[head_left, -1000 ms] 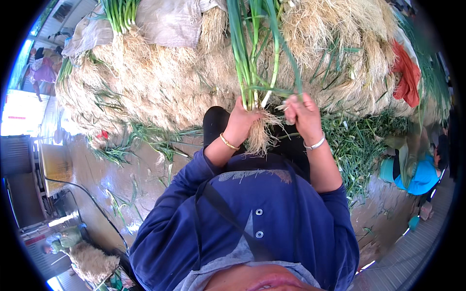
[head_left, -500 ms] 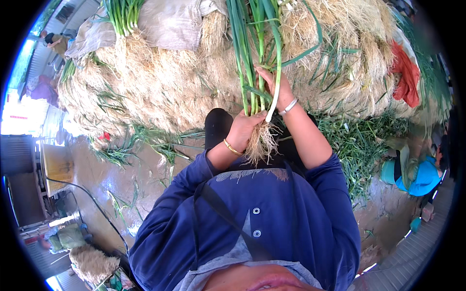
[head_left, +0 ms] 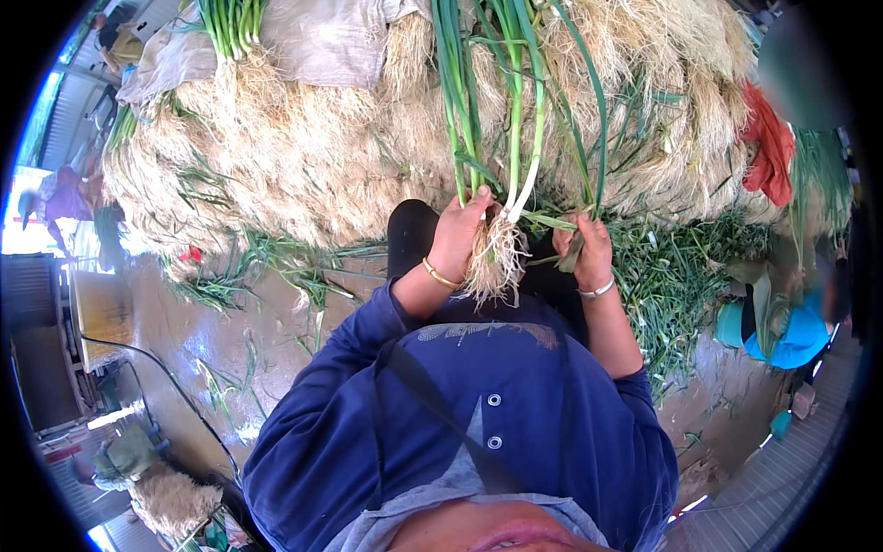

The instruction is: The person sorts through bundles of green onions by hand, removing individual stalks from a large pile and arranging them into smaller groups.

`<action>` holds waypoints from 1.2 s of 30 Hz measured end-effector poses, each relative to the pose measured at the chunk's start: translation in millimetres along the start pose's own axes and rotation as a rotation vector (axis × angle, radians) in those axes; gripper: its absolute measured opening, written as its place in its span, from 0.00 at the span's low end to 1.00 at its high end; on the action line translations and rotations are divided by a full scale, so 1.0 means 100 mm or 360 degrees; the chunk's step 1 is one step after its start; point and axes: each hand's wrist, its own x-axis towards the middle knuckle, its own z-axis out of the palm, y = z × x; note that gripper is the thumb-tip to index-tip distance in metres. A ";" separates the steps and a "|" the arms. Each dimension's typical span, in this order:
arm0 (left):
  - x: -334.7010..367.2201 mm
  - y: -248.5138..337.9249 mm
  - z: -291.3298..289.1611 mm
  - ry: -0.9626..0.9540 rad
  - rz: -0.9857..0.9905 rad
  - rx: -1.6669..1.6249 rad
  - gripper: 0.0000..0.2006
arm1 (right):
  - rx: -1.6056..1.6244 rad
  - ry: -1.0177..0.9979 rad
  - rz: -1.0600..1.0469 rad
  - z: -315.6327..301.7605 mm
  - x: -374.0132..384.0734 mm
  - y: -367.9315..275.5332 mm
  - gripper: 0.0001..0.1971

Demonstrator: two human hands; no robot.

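Far left of the left fingers, a blurred purple garment (head_left: 69,200) shows on a co-worker, with a yellow board (head_left: 103,308) below it and a black cable (head_left: 175,377) curving down the near side. Down and left of the fingers, by the lower rim, another co-worker (head_left: 129,455) is beside a pale root pile (head_left: 175,501). Up and left, a green bunch (head_left: 230,28) sits with its roots toward the person, next to a grey cloth (head_left: 317,46) on a wide, root-covered heap (head_left: 294,166). Loose leaves (head_left: 216,287) are on the wet floor (head_left: 175,322), left of the fingers. The left hand (head_left: 453,241), with a gold bangle (head_left: 441,276) at its wrist, grips the onions (head_left: 517,138) low on their stems; their green tops rise beyond its fingers and their roots hang just right of them. The right hand (head_left: 589,250), just right of those roots, has its fingers pinched on a long leaf (head_left: 600,138) rising above them; a silver bangle (head_left: 598,290) circles its wrist. Right of these fingers are green trimmings (head_left: 676,294), then, higher, a red cloth (head_left: 766,143) and, lower, a co-worker's blue top (head_left: 791,340).
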 end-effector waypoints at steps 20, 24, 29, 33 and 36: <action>0.00 -0.02 -0.04 -0.0172 -0.0247 0.0009 0.06 | -0.0502 0.0234 0.0180 0.66 1.07 0.19 0.07; 0.07 0.00 -0.14 -0.0142 -0.0183 -0.0077 0.06 | -0.0198 0.0184 0.0124 0.79 0.68 0.03 0.06; 0.00 0.04 -0.02 -0.0009 -0.0025 -0.0136 0.10 | 0.0289 -0.0328 0.0304 0.36 0.32 -0.06 0.09; 0.03 0.19 -0.13 0.0065 0.0108 -0.0099 0.09 | 0.0620 -0.0243 0.0088 0.00 0.13 -0.32 0.09; 0.10 0.06 -0.14 -0.0063 0.0185 -0.0166 0.07 | 0.0461 -0.0310 -0.0063 0.27 0.06 -0.42 0.11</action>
